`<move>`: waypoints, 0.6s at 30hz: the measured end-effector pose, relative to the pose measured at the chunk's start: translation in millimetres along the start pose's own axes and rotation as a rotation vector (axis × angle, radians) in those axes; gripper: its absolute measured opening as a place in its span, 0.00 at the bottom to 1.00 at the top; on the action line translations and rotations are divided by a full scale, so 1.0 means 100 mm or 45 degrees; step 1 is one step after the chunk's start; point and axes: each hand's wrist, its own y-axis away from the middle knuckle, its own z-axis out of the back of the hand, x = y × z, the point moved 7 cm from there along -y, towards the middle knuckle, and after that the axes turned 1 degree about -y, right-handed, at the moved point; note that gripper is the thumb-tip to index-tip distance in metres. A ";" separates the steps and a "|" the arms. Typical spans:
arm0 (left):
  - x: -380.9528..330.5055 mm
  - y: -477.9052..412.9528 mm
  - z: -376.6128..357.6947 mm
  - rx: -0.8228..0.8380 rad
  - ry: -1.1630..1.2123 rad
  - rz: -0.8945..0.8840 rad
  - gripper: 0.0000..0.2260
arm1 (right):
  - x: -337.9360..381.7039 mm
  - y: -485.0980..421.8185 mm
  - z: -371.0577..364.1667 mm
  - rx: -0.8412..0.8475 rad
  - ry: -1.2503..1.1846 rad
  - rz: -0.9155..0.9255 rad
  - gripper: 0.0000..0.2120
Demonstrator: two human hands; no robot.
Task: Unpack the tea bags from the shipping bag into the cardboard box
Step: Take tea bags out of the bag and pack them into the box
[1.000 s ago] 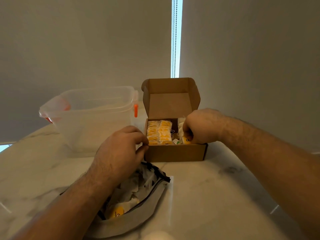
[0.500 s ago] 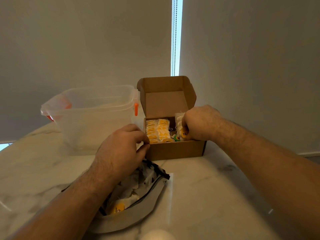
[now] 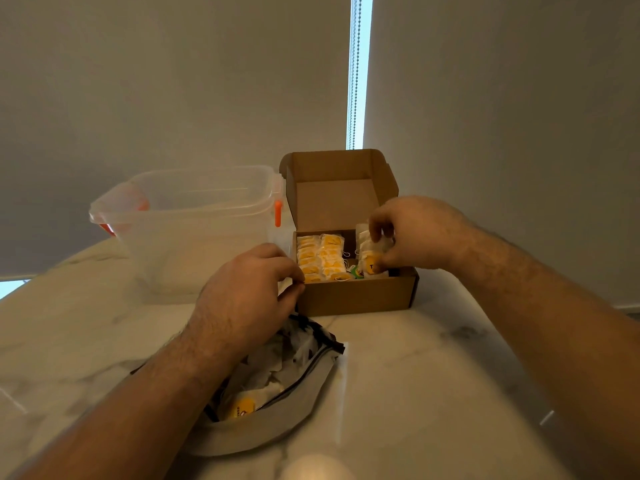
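An open cardboard box (image 3: 356,295) stands on the marble table, its lid upright. Rows of yellow-tagged tea bags (image 3: 321,258) fill its left half. My right hand (image 3: 412,233) is over the box's right side and pinches a small stack of white tea bags (image 3: 367,252) with a yellow tag. My left hand (image 3: 249,296) is at the box's front left corner, fingers curled, pinching what looks like a small white piece; I cannot make out what it is. The grey shipping bag (image 3: 277,407) lies open below my left wrist, with more tea bags (image 3: 242,405) inside.
A clear plastic tub (image 3: 194,230) with orange clips stands left of the box, touching or nearly touching it. Roller blinds hang behind, with a bright gap and bead chain (image 3: 354,71) above the box. Marble table (image 3: 433,393) extends right and front.
My right hand has lifted slightly and its fingers have opened around the stack of tea bags in the box's right side. My left hand has stayed at the box's corner.
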 end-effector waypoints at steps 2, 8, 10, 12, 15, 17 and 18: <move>-0.01 0.00 0.00 0.000 -0.013 -0.004 0.08 | 0.01 0.00 0.01 -0.076 0.078 0.032 0.37; -0.01 0.01 0.00 0.010 -0.020 -0.002 0.09 | 0.06 -0.03 -0.16 0.003 0.343 0.092 0.39; -0.01 0.01 0.00 0.013 -0.027 0.002 0.09 | 0.07 -0.04 -0.16 0.016 0.346 0.099 0.38; -0.01 0.00 -0.01 0.021 -0.026 0.007 0.09 | 0.06 -0.04 -0.16 0.015 0.319 0.087 0.39; -0.01 0.00 -0.01 0.025 -0.029 0.004 0.08 | 0.01 -0.01 -0.11 0.001 0.208 0.045 0.42; 0.00 0.00 -0.01 0.024 -0.031 0.000 0.09 | -0.03 0.02 -0.06 -0.006 0.098 0.007 0.42; 0.00 0.00 -0.01 0.027 -0.030 -0.002 0.09 | -0.04 0.04 -0.03 -0.019 0.021 -0.012 0.41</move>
